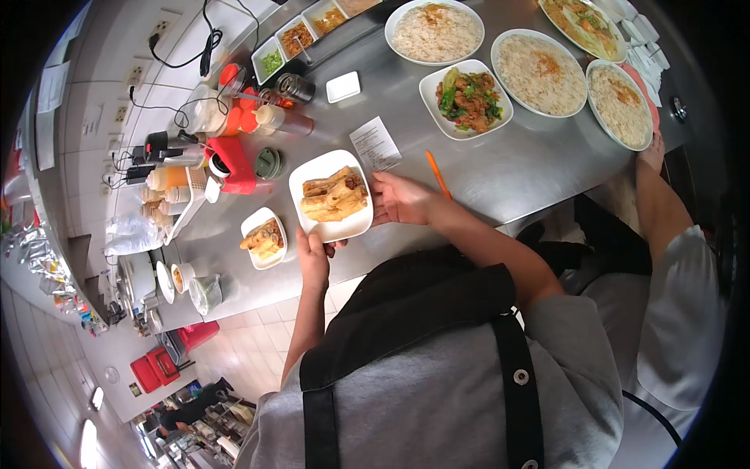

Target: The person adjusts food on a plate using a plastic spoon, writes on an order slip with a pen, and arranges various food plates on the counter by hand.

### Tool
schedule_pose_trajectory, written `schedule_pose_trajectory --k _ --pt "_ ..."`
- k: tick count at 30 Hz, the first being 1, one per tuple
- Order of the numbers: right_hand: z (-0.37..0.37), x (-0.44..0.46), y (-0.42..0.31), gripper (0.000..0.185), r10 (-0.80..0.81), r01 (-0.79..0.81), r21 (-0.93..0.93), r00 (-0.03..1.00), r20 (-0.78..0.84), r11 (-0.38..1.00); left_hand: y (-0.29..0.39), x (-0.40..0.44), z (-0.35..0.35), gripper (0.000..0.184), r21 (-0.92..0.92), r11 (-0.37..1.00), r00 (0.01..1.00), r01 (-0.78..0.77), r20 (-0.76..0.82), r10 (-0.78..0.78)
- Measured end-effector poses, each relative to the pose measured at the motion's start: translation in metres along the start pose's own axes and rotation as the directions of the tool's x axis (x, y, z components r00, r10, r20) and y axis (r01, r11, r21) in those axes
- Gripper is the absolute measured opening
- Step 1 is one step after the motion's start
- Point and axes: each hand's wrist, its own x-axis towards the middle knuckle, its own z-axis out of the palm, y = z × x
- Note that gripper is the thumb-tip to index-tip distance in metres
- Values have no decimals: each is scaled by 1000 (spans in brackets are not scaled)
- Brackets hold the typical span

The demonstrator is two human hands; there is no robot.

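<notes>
A white square plate (333, 232) carries several golden-brown fried rolls (334, 195). My left hand (314, 254) grips its near edge, fingers curled beneath the rim. At the plate's right side, my right hand (398, 199) holds the rim with the fingers against it. Just left of my left hand, a smaller white dish (269, 264) with similar fried pieces (263, 239) rests on the steel counter (469, 184). Beyond my right hand lie a printed paper slip (376, 144) and an orange pen (438, 173).
Plates of rice (539, 72) and a meat-and-greens dish (469, 100) stand at the back right. A co-worker's hand (651, 152) touches the rightmost rice plate (621, 104). Sauce bottles (283, 119), a red container (231, 166) and topping trays (297, 39) line the left and back.
</notes>
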Motion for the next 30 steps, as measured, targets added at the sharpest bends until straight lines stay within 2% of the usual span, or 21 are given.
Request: schedule_pose_trajectory --k 1,4,5,6,8,9,11,12,13,14,15,16,17,21,24,27,30 --pt "-1 -5 -1 57 27 -27 8 999 25 1000 5 0 -1 33 3 1000 1000 -11 -3 11" --pt "-1 -21 -5 61 -3 -11 -209 998 -64 978 7 15 -12 32 40 999 1000 -11 1 11" --pt "6 -24 -7 50 1 -93 -383 972 -234 919 10 22 -13 30 55 998 1000 -2 -10 2" --pt "4 -24 -4 45 -65 -59 -579 980 -190 813 12 30 -10 30 34 999 1000 -7 12 7" --pt "-8 -26 9 36 -159 29 -873 986 -57 487 23 48 0 29 -5 1000 999 -20 48 20" --pt "-14 -24 19 26 -224 -6 -934 970 -91 357 19 62 7 29 -52 998 996 -40 75 44" --pt "-8 -28 34 25 -340 68 -981 941 1 183 29 77 35 31 -141 990 995 -16 92 29" --pt "-6 -30 41 25 -389 102 -990 919 58 94 16 96 34 31 -112 993 983 22 181 -2" --pt "-3 -31 44 24 -394 122 -989 916 78 87 17 101 55 31 -212 977 981 -13 184 53" --pt "-1 -33 46 23 -398 143 -986 912 99 83 24 101 71 24 -304 951 981 64 196 -4" --pt "1 -34 48 22 -403 164 -983 908 118 82 13 119 72 19 -302 942 958 146 282 -58" --pt "0 -35 51 23 -414 167 -977 905 99 131 26 113 86 18 -233 960 969 156 225 -103" --pt "-1 -37 53 23 -425 167 -969 902 75 183 31 114 98 20 -256 949 974 186 175 -144" --pt "6 -50 45 29 -391 138 -917 920 -21 374 23 129 120 20 -255 948 965 192 223 -135" --pt "-4 -48 52 33 -426 184 -909 905 8 374 22 135 128 21 -196 962 962 187 237 -139" --pt "0 -50 42 31 -337 123 -900 941 -27 417 27 139 138 22 -166 971 964 172 230 -131" --pt "-3 -47 40 32 -301 131 -897 954 -3 423 27 147 144 21 -168 971 964 172 233 -130"
